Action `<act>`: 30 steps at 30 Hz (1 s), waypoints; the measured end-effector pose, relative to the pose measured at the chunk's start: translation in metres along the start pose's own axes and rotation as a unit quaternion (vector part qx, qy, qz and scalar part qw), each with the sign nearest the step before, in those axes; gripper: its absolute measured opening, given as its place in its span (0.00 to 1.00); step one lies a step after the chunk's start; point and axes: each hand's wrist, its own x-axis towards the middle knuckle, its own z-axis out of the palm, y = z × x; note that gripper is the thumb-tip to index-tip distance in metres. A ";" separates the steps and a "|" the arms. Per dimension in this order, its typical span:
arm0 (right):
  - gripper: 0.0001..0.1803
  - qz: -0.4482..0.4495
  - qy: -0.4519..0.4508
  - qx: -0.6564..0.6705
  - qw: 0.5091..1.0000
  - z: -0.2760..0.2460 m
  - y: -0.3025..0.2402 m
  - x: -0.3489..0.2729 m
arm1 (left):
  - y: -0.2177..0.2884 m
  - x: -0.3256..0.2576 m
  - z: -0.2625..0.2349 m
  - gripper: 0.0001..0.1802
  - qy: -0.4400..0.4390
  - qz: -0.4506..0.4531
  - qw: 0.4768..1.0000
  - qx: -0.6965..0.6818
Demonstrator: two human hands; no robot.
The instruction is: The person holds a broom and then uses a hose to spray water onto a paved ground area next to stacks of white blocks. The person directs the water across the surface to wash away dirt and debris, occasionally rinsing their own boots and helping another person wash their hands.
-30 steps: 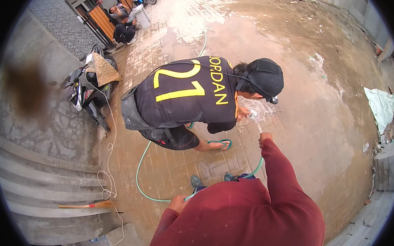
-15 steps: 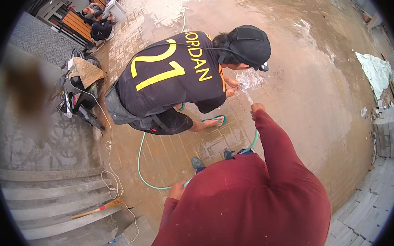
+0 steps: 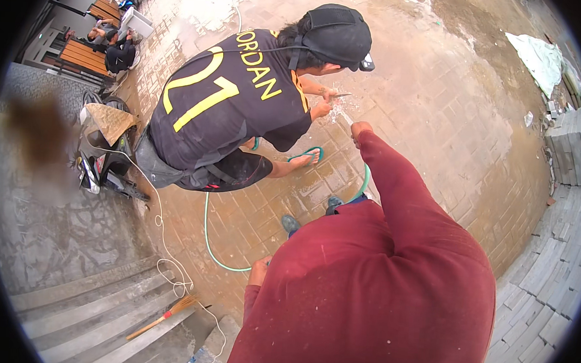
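My right hand (image 3: 361, 130) is stretched forward, closed round the end of a green hose (image 3: 365, 185). Water (image 3: 344, 113) runs from it toward a co-worker's hands (image 3: 321, 107), splashing about a thin pointed tool (image 3: 341, 95) they hold; its kind is too small to make out. By my left side, my left hand (image 3: 259, 270) is closed on the hose, partly hidden behind my maroon shirt. The co-worker (image 3: 229, 106), in a dark jersey with yellow print and a black cap, bends over in front of me.
Wet paving surrounds us. Parked motorbikes (image 3: 111, 152) stand at left, near a white cable (image 3: 159, 220), a broom (image 3: 162, 318) and concrete steps (image 3: 93, 309). Stacked grey blocks (image 3: 542, 273) line the right, below a pale sheet (image 3: 536, 61). People sit by a bench (image 3: 87, 56).
My view has shifted, so the scene sits differently in the picture. The co-worker's hands have lifted slightly and the tool now shows clearly. Both my hands keep their hold on the hose.
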 end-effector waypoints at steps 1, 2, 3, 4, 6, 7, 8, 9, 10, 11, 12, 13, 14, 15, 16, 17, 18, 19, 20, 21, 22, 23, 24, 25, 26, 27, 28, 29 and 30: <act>0.12 -0.006 0.002 -0.004 1.000 -0.006 0.001 -0.001 | 0.000 0.004 0.000 0.11 -0.004 -0.002 1.000 0.008; 0.12 0.016 -0.007 0.017 1.000 0.015 -0.017 -0.020 | -0.013 -0.003 -0.001 0.11 0.011 -0.018 1.000 0.006; 0.12 0.037 -0.004 0.040 0.999 0.022 -0.029 -0.031 | -0.026 -0.005 0.000 0.11 0.020 0.012 1.000 0.019; 0.12 0.035 -0.005 0.039 0.999 0.022 -0.034 -0.035 | -0.032 -0.005 0.000 0.11 0.024 0.047 0.998 0.032; 0.12 0.043 0.012 0.083 0.996 0.018 -0.029 -0.031 | -0.017 -0.005 0.002 0.11 0.023 0.043 0.999 0.013; 0.12 0.044 0.011 0.082 0.996 0.020 -0.028 -0.029 | -0.012 -0.006 0.002 0.10 0.029 0.036 0.999 -0.007; 0.12 0.048 0.005 0.080 0.996 0.024 -0.028 -0.025 | -0.012 -0.010 0.002 0.10 0.033 0.034 0.999 -0.007; 0.12 0.054 0.008 0.081 0.995 0.021 -0.021 -0.015 | -0.010 -0.008 0.002 0.09 0.030 0.028 0.999 -0.003; 0.12 0.055 0.011 0.082 0.995 0.019 -0.015 -0.005 | -0.009 -0.007 0.002 0.09 0.027 0.022 0.999 0.000; 0.12 0.020 0.022 0.040 0.999 0.001 0.000 0.014 | -0.003 0.000 0.004 0.09 0.015 0.035 0.999 0.000; 0.12 0.003 0.019 0.017 1.000 0.001 0.005 0.020 | -0.001 0.001 0.005 0.09 0.019 0.031 0.999 -0.015; 0.12 -0.015 0.018 -0.006 1.000 -0.002 0.009 0.025 | 0.002 0.001 0.005 0.09 0.022 0.029 0.999 -0.031; 0.12 -0.010 0.007 -0.020 1.000 0.003 0.007 0.024 | 0.003 0.000 0.004 0.09 0.025 0.024 0.999 -0.031; 0.12 -0.007 0.001 -0.028 1.000 0.005 0.006 0.021 | 0.006 0.000 0.003 0.09 0.024 0.009 0.999 -0.040; 0.12 -0.003 -0.003 -0.034 0.999 0.005 0.005 0.019 | 0.008 0.000 0.003 0.09 0.022 -0.006 0.999 -0.048; 0.12 0.005 -0.010 -0.019 1.000 0.019 -0.006 0.008 | 0.004 -0.006 0.002 0.09 0.035 -0.015 0.998 -0.049; 0.12 0.016 -0.003 0.000 1.000 0.021 -0.009 0.003 | 0.002 -0.007 0.002 0.09 0.035 -0.016 0.998 -0.051; 0.12 0.015 -0.005 0.000 1.000 0.024 -0.013 -0.001 | 0.000 -0.009 0.002 0.09 0.035 -0.018 0.998 -0.052; 0.13 0.026 0.016 0.019 0.999 0.020 -0.010 -0.001 | 0.001 -0.007 0.003 0.09 0.031 -0.014 0.998 -0.051; 0.13 0.037 0.035 0.038 0.998 0.017 -0.007 0.000 | 0.002 -0.006 0.006 0.09 0.031 -0.005 0.997 -0.070; 0.13 0.038 0.038 0.040 0.998 0.014 -0.005 0.002 | 0.003 -0.006 0.007 0.09 0.030 0.003 0.996 -0.089; 0.13 0.022 0.038 0.020 0.999 0.010 -0.002 0.005 | 0.002 -0.004 0.007 0.09 0.027 0.004 0.996 -0.089; 0.13 0.015 0.040 0.011 0.999 0.006 0.001 0.008 | 0.000 -0.002 0.007 0.09 0.027 0.003 0.997 -0.068; 0.13 0.007 0.041 0.001 0.999 0.002 0.004 0.010 | -0.002 0.000 0.007 0.09 0.027 0.002 0.998 -0.048; 0.13 0.017 0.032 0.009 0.999 0.004 0.002 0.009 | -0.003 -0.002 0.007 0.09 0.030 -0.002 0.998 -0.048; 0.13 0.026 0.022 0.017 0.999 0.008 0.001 0.008 | -0.004 -0.002 0.007 0.09 0.034 -0.003 0.999 -0.038; 0.13 0.027 0.018 0.016 0.999 0.011 -0.001 0.006 | -0.006 -0.003 0.007 0.09 0.039 -0.004 0.999 -0.028; 0.13 0.002 0.021 -0.005 1.000 0.004 0.001 0.010 | -0.004 -0.001 0.008 0.09 0.034 0.000 0.999 -0.028; 0.13 -0.009 0.026 -0.016 1.000 -0.002 0.005 0.012 | -0.002 0.001 0.009 0.09 0.030 0.001 0.999 -0.032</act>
